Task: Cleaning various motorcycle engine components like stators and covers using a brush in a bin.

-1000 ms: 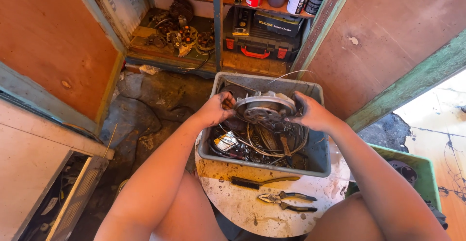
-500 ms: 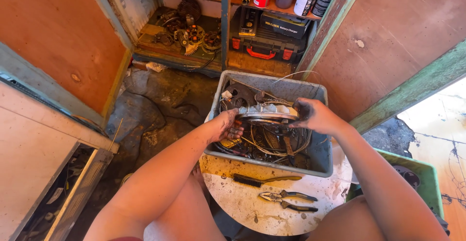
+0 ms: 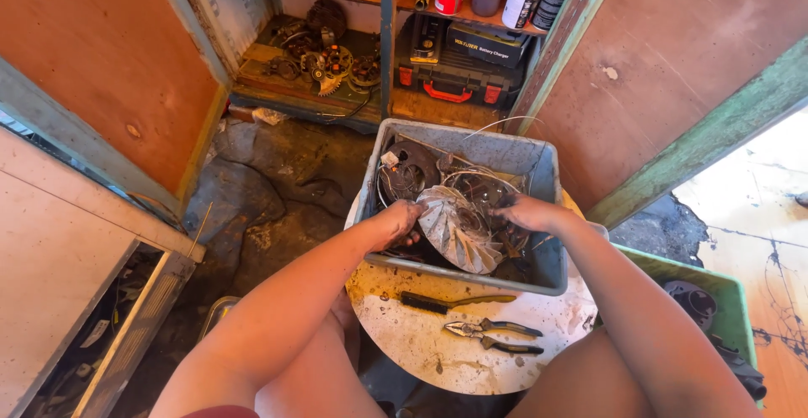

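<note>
One finned metal disc [image 3: 455, 228], pale grey and greasy, is held tilted inside a grey plastic bin [image 3: 539, 165]; its curved vanes radiate from the centre and are turned toward the camera and to the lower left, so that its flat faces stand steeply rather than level (the back face cannot be seen). The left hand [image 3: 397, 220] is closed on the disc's left edge, fingers curled round the rim, with the forearm reaching in from the lower left. The right hand [image 3: 520, 212] is laid palm down at the disc's upper right edge, fingers bent over it; how tightly it grips cannot be told. Both hands are blackened with grime. Beneath and behind the disc, tangled wire cables [image 3: 471, 184] and a dark round part [image 3: 406, 174] are piled in the bin. The bin is set on a round stained tabletop [image 3: 421, 351], where a black brush [image 3: 450, 302] and a pair of pliers [image 3: 492, 335] are laid just in front of it.
</note>
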